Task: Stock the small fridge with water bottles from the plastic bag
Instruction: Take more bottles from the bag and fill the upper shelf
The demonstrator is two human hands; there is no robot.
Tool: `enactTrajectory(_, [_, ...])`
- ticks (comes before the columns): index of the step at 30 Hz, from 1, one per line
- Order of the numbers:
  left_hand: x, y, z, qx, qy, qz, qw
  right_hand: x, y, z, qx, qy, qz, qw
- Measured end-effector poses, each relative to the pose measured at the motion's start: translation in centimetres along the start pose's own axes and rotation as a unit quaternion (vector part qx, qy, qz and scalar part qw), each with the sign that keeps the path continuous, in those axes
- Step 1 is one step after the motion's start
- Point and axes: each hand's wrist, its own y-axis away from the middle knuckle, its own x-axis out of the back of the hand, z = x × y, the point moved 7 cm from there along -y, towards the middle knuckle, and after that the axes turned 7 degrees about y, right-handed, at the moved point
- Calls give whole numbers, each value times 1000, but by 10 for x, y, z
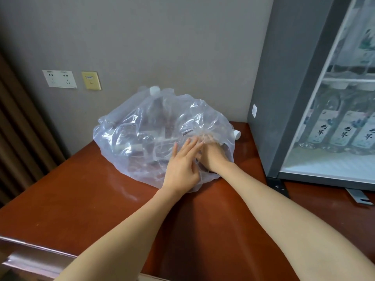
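Observation:
A clear plastic bag (146, 126) full of water bottles lies on the red-brown table (85, 199) against the wall. White bottle caps poke out at its top (155, 90) and right side (237, 134). My left hand (182, 161) lies flat on the bag's near side, fingers straight. My right hand (213, 157) reaches into the bag's opening; its fingers are hidden under the plastic. The small fridge (316, 94) stands at the right with labelled water bottles (343, 128) on its lower shelf.
Wall sockets (59, 79) and a yellow plate (91, 80) sit on the grey wall behind. A brown curtain (22, 126) hangs at the left. The table's front edge (36, 254) runs along the lower left. The fridge's metal foot (359, 196) juts onto the table.

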Motion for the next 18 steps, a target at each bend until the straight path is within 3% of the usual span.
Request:
enactTrajectory(7, [4,0,-4,15,-30,21,999,16,22,-2,36,-10,101,994])
enactTrajectory(12, [5,0,-4,15,-58,31,998,14,43,3,80,-46,44,995])
enactTrajectory(18, [9,-2,6,4,-60,60,996,19,75,6,103,-84,71,989])
